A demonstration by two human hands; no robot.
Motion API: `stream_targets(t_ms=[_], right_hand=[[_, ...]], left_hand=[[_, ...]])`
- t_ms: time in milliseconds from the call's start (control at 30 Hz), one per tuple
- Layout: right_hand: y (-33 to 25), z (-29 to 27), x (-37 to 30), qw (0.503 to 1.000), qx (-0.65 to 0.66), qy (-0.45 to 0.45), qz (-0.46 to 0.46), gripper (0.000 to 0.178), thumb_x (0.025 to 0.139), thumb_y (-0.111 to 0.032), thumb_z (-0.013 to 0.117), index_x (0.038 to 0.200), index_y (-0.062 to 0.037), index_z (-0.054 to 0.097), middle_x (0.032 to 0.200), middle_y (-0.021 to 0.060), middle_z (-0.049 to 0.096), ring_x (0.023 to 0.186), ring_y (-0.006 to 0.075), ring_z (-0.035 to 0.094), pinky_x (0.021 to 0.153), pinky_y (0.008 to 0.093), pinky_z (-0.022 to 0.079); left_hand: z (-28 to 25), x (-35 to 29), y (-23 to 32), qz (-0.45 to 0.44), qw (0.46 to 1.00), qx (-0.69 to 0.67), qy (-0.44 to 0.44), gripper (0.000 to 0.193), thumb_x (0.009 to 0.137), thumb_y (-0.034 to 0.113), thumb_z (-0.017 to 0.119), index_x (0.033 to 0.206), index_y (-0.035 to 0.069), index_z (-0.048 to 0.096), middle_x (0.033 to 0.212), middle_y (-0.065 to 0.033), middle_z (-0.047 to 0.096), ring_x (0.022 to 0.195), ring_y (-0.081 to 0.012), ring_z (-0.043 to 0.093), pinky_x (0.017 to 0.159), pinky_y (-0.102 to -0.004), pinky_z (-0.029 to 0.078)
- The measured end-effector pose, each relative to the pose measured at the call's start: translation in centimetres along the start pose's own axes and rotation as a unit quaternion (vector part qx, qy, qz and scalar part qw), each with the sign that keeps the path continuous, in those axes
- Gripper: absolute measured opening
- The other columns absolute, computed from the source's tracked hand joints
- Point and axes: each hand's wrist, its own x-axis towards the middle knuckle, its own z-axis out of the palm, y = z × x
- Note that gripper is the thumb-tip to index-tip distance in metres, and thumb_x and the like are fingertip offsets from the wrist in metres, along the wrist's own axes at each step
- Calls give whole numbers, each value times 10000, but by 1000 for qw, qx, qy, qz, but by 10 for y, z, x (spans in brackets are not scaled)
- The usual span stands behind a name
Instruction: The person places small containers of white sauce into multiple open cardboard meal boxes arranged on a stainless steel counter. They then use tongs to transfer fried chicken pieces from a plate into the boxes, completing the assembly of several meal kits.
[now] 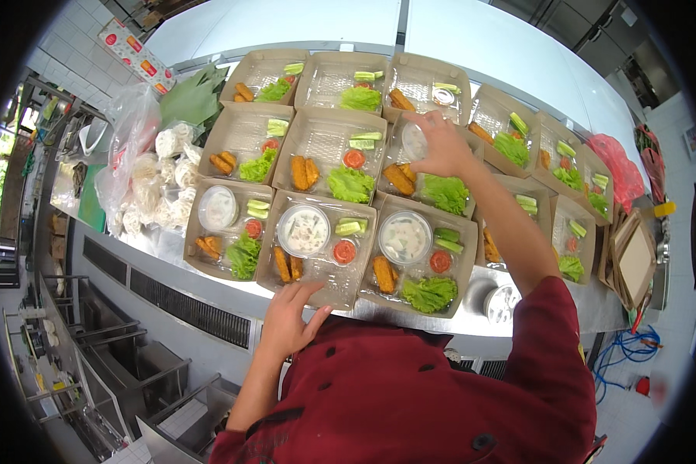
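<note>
My right hand reaches over a box in the middle row, fingers and thumb spread around a round clear plastic tub and gripping its edge; the hand hides part of it. Breaded fried sticks and green lettuce lie beside it. My left hand rests with fingers extended at the front edge of a cardboard meal box, holding nothing. That box contains a lidded tub of white sauce with bits, fried sticks, cucumber and a tomato slice. Two neighbouring front boxes hold similar tubs.
Several more filled boxes stand close together on the steel counter. Knotted white plastic bags and green leaves lie at left. A metal tin sits at the near right, with stacked cardboard beyond.
</note>
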Motion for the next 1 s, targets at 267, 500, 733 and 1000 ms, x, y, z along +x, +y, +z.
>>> stream_targets(t_ms=[267,500,733,1000], right_hand=[[9,33,23,999,14,-39,-20,1139,632,-615,892,1598,-306,374,1548,213,408,1392,494,429,1135,567,436],[37,25,-22,999,22,47,-14,984,798,-654,795,1569,-160,438,1564,254,413,1417,458,437,1155,547,408],[18,-101,-221,974,125,0,188,708,860,-466,822,1410,-85,590,1396,188,590,1183,315,620,999,399,513],[-17,4,-346,897,59,-77,432,1246,566,-534,970,1599,-215,351,1575,249,367,1373,535,451,1101,582,469]], left_hand=[[-2,-20,7,-40,997,-10,72,329,862,165,807,1137,18,703,1098,-178,710,1020,-397,664,903,-453,522],[-9,14,4,11,998,-27,48,292,849,91,800,1120,23,712,1113,-171,723,1048,-385,673,926,-438,523],[-20,41,-34,69,990,-29,124,192,907,65,728,742,22,639,781,-129,687,881,-312,700,824,-394,499],[-26,90,-31,127,972,-92,177,74,917,50,700,869,1,674,886,-141,723,826,-265,676,800,-385,496]])
